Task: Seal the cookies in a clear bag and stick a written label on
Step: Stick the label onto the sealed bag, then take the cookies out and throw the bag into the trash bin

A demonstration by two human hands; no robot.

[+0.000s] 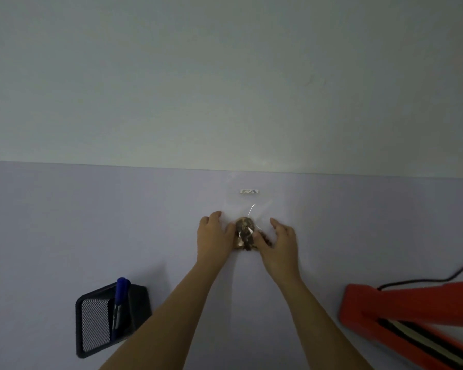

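Worktop, lavender.
- Black mesh holder, near-left: two blue pens stand in it, their lower halves hidden.
- Left hand: palm down, fingers nearly straight on the left side of the bag, thumb against the cookies.
- Cookies: dark cluster between both hands, partly covered by the thumbs; number unclear.
- Clear bag: lies flat and holds the cookies; its edges are barely visible against the worktop.
- Label: white strip on the bag, beyond the hands; writing too small to read.
- Right hand: fingers loosely spread, thumb across the cookies.
- Red appliance, near-right: cut off by the frame; black cable trails behind it.
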